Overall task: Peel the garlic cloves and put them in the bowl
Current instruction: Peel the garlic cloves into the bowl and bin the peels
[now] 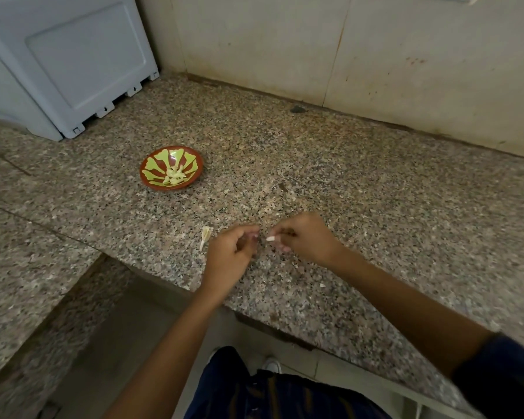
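Presently, both hands are held low over the front part of the speckled granite desk (360,189), close together but not touching. The right hand (307,240) has its fingers curled and pinches a small white garlic clove (270,238) at the fingertips, its pale end pointing toward the other hand. The left hand (229,255) is also curled, fingertips drawn together just beside the clove; whether it grips a scrap of skin cannot be told, as motion blur obscures that spot. A loose piece of garlic skin (205,236) lies on the desk just left of the left hand. The bowl (152,164), red-brown with a yellow-green petal pattern, stands well apart to the rear left and holds a small heap of peeled cloves (174,176) at its centre. Nothing lies between the hands and the bowl. A pale grey appliance (73,62) sits at the rear left corner against the tiled wall (406,55). A dark spot (297,109) is noted near the foot of the wall. Dark striped clothing (270,394) and a white shoe (271,365) show below the desk edge.
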